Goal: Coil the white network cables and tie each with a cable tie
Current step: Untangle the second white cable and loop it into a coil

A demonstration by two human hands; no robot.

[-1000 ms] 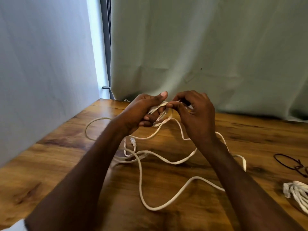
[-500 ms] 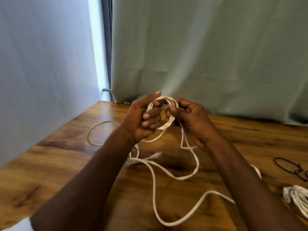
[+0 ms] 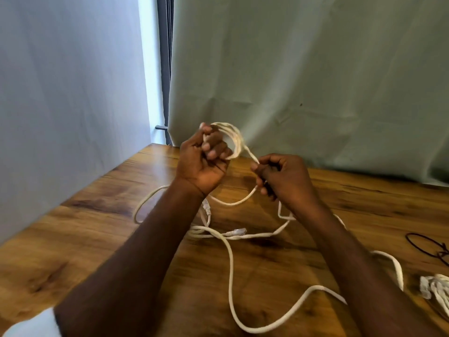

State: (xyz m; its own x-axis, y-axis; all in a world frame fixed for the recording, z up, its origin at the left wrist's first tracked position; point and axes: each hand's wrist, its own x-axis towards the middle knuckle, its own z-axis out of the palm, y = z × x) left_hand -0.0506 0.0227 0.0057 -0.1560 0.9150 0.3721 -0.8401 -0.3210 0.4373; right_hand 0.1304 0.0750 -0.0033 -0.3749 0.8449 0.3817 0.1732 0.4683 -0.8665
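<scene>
My left hand is raised above the table and grips a small coil of white network cable of a few loops. My right hand holds the same cable a short way off the coil, to the right and lower, fingers curled round the strand. The loose remainder of the white cable trails in wide bends across the wooden table under my forearms. A clear plug lies on the table between my arms.
A black cable tie loop lies near the right edge. A bundled white cable sits at the far right. Grey-green curtain hangs behind the table; a pale wall runs along the left side.
My left hand rose with the coil, which has gained a loop. My right hand drew away to the right and down, sliding along the strand. The slack on the table shifted.
</scene>
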